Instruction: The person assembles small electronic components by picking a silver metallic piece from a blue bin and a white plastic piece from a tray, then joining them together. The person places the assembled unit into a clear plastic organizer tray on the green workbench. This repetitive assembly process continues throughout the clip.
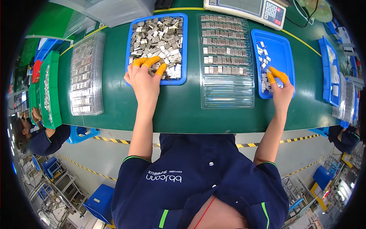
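Head view: both forearms cross the near edge of the green counter [179, 110]. The left hand [145, 82] is palm down, wrist nearly straight, with yellow finger covers [151, 61] directed toward the far edge. Its grip stands apart, thumb and forefinger tips separated over the metal pieces [156, 38] at the near end of the large tray [185, 49]. These pieces lie heaped, their long axes turned in every direction; the tray's own long axis runs between the near and far edges.

The right hand [283, 91], its forearm slanting outward, points its covered thumb and forefinger away and to the left, into the small tray [282, 49] toward the counter's right end. The fingertips of this grip are close together; whether they clamp a piece cannot be told. Small white-and-silver pieces [263, 59] lie along that tray's left side at mixed angles.

Between the hands, the clear tray [227, 91] has its long axis from near edge to far; six filled rows run crosswise, parallel to the near edge, in its far part. A scale [251, 8] stands at the far edge.
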Demonstrator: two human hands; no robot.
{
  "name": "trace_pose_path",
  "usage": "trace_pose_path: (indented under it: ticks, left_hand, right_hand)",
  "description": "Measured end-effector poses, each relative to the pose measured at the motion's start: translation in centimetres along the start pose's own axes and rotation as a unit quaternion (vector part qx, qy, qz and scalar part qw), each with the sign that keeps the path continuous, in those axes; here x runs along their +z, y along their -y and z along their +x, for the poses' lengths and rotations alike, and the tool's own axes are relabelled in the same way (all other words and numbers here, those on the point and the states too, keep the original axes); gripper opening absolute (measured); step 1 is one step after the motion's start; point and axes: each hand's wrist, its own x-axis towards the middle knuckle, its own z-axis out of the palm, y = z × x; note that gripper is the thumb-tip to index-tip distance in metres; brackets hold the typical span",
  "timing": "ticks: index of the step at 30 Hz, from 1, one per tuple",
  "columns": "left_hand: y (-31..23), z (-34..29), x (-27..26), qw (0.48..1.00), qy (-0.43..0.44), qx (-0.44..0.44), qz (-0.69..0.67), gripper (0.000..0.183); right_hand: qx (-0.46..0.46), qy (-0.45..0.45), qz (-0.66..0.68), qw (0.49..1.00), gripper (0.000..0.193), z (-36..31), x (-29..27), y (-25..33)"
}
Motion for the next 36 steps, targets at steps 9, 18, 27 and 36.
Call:
trace_pose_path:
  ticks: [9,18,27,36]
  left_hand:
    - [-0.9,0.6,-0.9,0.978,0.024,-0.052,-0.202,0.03]
    - [-3.8,-1.8,-1.3,0.768,0.138,-0.165,-0.603,0.018]
    - [-6.7,-4.1,-1.0,0.639,0.261,-0.218,-0.69,0.025]
    - [-6.2,-4.8,-0.9,0.61,0.282,-0.265,-0.692,0.023]
  right_hand:
    - [0.002,-0.088,0.125,0.988,0.024,-1.8,-1.1,0.3]
    - [-0.006,-0.028,0.213,0.977,0.018,-3.9,1.8,4.8]
    - [0.081,0.104,0.383,0.914,0.031,-7.3,6.4,9.2]
    - [0.08,0.151,0.388,0.906,0.023,-7.8,7.6,9.5]
